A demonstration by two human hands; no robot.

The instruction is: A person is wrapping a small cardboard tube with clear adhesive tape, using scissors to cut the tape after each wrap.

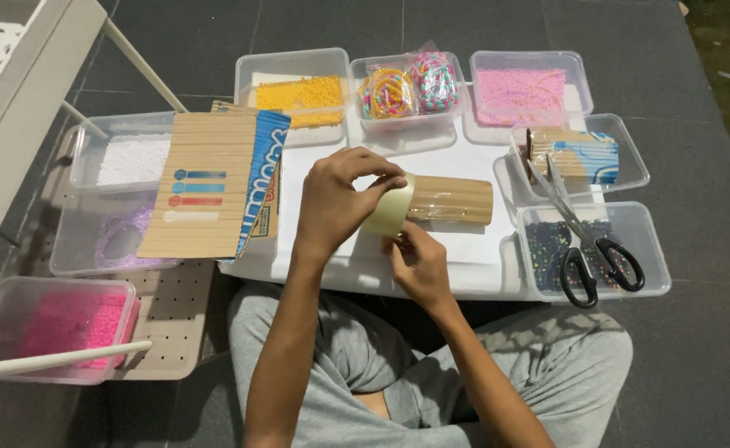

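The left hand (336, 199) gripped a tape roll (390, 211) from above, fingers curled over its far rim, pressed against the left end of a stick bundle (452, 199). The right hand (419, 261) pinched the roll's near edge from below, above the white surface (473, 249); scissors (589, 241) lay well right

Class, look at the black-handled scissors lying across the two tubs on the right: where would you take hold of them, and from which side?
Take the scissors by the black finger loops, coming from the near side. The loops lie nearest the person, over the tub of dark beads, with open holes facing up, while the closed blades point away toward the far tub.
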